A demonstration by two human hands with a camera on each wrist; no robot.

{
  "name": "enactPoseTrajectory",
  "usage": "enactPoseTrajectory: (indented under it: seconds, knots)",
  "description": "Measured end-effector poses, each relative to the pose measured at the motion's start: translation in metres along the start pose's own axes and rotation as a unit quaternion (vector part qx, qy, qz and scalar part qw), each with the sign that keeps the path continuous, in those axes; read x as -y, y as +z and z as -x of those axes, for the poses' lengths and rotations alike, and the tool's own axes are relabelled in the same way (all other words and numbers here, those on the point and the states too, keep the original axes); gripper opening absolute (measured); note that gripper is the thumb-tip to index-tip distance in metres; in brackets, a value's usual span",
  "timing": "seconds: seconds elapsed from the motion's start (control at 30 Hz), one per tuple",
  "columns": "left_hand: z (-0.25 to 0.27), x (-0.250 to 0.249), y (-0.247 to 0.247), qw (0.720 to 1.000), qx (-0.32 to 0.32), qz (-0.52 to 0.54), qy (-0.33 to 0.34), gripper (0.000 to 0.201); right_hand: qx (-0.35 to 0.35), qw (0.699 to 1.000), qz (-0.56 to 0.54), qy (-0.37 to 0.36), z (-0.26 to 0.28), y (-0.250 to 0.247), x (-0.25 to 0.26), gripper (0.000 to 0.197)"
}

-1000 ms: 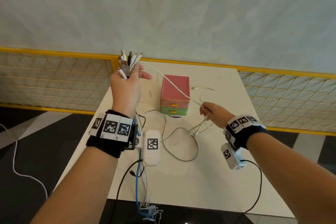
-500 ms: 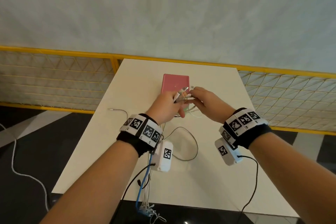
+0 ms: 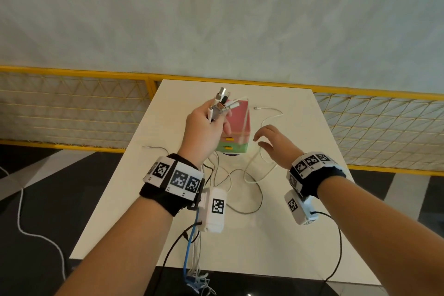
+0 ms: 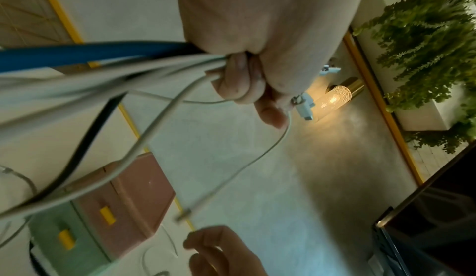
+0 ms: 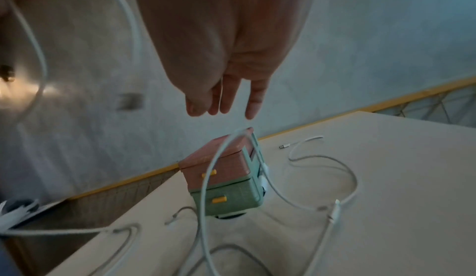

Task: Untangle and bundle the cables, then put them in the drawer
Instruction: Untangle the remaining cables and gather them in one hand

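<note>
My left hand (image 3: 206, 125) is raised above the white table (image 3: 276, 235) and grips a bunch of cables (image 4: 144, 64) by their plug ends (image 3: 222, 103). White, grey and blue strands hang from its fist toward the table. A small drawer box (image 3: 236, 130), pink on top and green below with yellow handles, stands behind that hand with both drawers shut. My right hand (image 3: 271, 143) hovers to the right of the box with straight fingers (image 5: 226, 101), holding nothing. A white cable (image 5: 206, 189) arcs in front of the box.
Loose white cable (image 3: 269, 118) with a free plug lies right of the box, and a grey loop (image 3: 242, 209) lies in the table's middle. Another thin cable end (image 3: 153, 148) rests at the left edge. A yellow mesh railing (image 3: 374, 125) runs behind the table.
My left hand has risen again with the plug bunch, after meeting the right hand in front of the box. My right hand has let go and pulled away to the right, fingers spread.
</note>
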State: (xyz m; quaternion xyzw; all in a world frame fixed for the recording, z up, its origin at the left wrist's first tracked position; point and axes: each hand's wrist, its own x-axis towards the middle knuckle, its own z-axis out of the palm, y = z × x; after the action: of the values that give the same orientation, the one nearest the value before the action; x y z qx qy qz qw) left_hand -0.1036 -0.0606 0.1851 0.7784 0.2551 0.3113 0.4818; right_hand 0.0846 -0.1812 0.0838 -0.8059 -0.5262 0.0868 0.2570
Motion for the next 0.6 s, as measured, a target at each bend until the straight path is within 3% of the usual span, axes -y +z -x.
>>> enactPoseTrajectory:
  seconds: [0.1,0.2,0.27,0.37,0.43,0.5,0.6]
  knots:
    - [-0.002,0.001,-0.009,1.0,0.023,-0.017,-0.013,0.029,-0.045,0.998,-0.027,0.026,0.0,-0.012,0.01,0.022]
    - [0.002,0.001,-0.014,0.998,0.056,-0.03,-0.004,0.039,-0.056,0.985,-0.16,-0.006,0.003,-0.036,0.045,0.035]
    - [0.005,0.001,-0.015,0.997,0.064,-0.037,-0.002,0.043,-0.038,0.98,-0.188,-0.045,0.008,-0.051,0.075,0.035]
    - [0.008,0.002,-0.016,0.997,0.076,-0.033,0.004,0.042,-0.053,0.985,-0.129,-0.104,0.015,-0.062,0.108,0.025]
    - [0.01,0.002,-0.018,0.997,0.081,-0.012,0.012,0.043,-0.126,0.981,-0.105,-0.102,0.019,-0.067,0.119,0.022]
    - [0.013,0.001,-0.021,0.996,0.088,0.006,0.013,0.045,-0.185,0.975,-0.085,-0.093,0.022,-0.073,0.122,0.033]
    - [0.022,-0.005,-0.022,0.993,0.115,0.016,0.026,0.049,-0.147,0.979,-0.007,-0.142,0.03,-0.081,0.124,0.029]
